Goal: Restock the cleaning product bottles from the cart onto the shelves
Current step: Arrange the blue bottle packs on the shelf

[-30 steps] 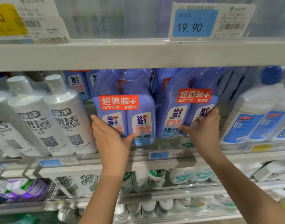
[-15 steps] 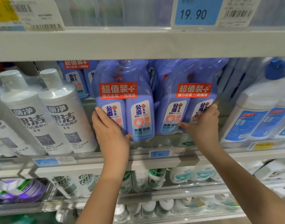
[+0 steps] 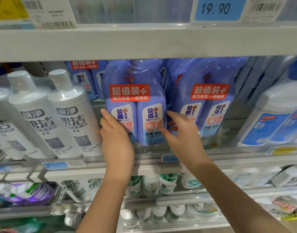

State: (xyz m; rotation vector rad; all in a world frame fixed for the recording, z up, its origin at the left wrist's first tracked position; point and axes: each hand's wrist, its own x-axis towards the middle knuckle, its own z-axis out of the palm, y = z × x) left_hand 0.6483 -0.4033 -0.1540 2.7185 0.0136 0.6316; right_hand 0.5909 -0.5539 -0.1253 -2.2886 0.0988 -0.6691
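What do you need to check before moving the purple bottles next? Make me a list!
1. Left hand rests against the left purple twin pack: ok.
2. Right hand has a real hold on that pack: cannot tell; it is blurred and its fingers are spread.
3. Left purple twin pack stands upright with its label facing front: ok.
4. Right purple twin pack shows its label to the front: ok.
5. Room between the white bottles and the left pack: cannot tell; the left hand covers that spot.
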